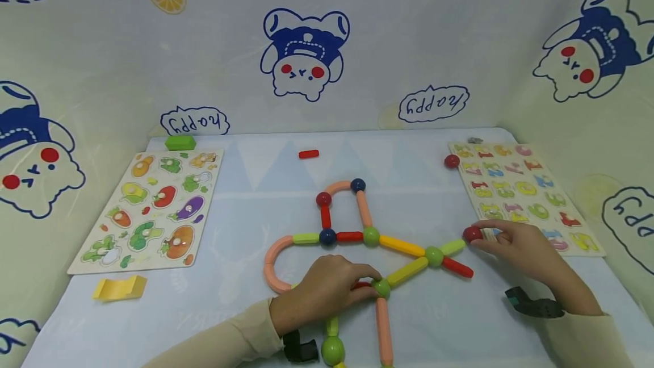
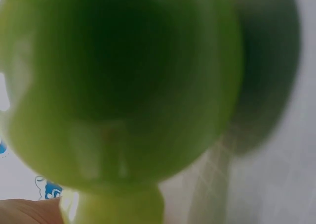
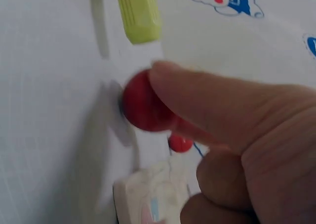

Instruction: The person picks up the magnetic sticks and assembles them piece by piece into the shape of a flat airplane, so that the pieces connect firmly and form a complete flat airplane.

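Observation:
In the head view my right hand [image 1: 523,249] pinches a red ball [image 1: 472,234] between thumb and forefinger, right at the free end of a light green rod [image 1: 452,247]. The right wrist view shows that red ball [image 3: 148,103] close over the table, with a gap to the green rod [image 3: 139,14]. My left hand [image 1: 327,288] reaches over a flat figure of magnetic rods and balls, its thumb and forefinger gripping a green ball [image 1: 381,288]. From that ball run a yellow rod [image 1: 407,271] and a pink rod [image 1: 384,331]. Another green ball [image 2: 123,85] fills the left wrist view.
A vegetable puzzle board [image 1: 153,214] lies at the left, a green block [image 1: 180,142] behind it and a yellow arched block [image 1: 120,288] in front. At the right is a second picture board [image 1: 516,186] with a loose red ball [image 1: 452,161] beside it. A red rod [image 1: 309,154] lies far back.

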A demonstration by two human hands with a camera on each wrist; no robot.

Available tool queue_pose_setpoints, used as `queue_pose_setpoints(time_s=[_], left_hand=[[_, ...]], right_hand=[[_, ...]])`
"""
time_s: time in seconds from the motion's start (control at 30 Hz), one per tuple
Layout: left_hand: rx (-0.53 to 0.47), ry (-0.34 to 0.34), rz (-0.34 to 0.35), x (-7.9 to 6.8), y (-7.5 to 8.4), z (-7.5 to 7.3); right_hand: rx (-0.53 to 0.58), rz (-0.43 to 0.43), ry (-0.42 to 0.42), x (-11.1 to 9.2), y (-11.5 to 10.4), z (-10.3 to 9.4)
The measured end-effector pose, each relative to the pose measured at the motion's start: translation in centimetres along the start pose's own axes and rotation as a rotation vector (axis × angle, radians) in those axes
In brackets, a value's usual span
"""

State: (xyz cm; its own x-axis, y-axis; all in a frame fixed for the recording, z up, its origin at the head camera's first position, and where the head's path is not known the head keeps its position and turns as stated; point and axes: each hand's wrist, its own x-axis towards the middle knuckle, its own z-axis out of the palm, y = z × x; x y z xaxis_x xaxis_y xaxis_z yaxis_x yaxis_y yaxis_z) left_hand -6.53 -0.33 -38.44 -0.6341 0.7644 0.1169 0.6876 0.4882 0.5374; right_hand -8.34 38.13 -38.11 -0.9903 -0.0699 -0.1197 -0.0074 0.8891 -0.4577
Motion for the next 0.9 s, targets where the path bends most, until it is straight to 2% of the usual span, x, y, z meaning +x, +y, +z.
queue_pose_setpoints(time_s=[0.33,0.67,0.8,0.9], left_hand=[[0.005,-0.003,-0.008,0.1,0.1,0.1],[0.030,0.027,0.018,0.1,0.1,0.2],[0.035,0.030,0.022,0.1,0.1,0.2],[0.037,0.032,0.021,0.0,0.1,0.3]], right_hand=[[0.049,-0.072,-0.005,-0.6,0.3,0.2],[0.040,-0.141,0.046,-0.6,0.1,0.3],[0.036,-0.183,0.079,0.1,-0.3,-0.4],[0.010,-0.204,0.083,1.4,-0.7,-1.4]])
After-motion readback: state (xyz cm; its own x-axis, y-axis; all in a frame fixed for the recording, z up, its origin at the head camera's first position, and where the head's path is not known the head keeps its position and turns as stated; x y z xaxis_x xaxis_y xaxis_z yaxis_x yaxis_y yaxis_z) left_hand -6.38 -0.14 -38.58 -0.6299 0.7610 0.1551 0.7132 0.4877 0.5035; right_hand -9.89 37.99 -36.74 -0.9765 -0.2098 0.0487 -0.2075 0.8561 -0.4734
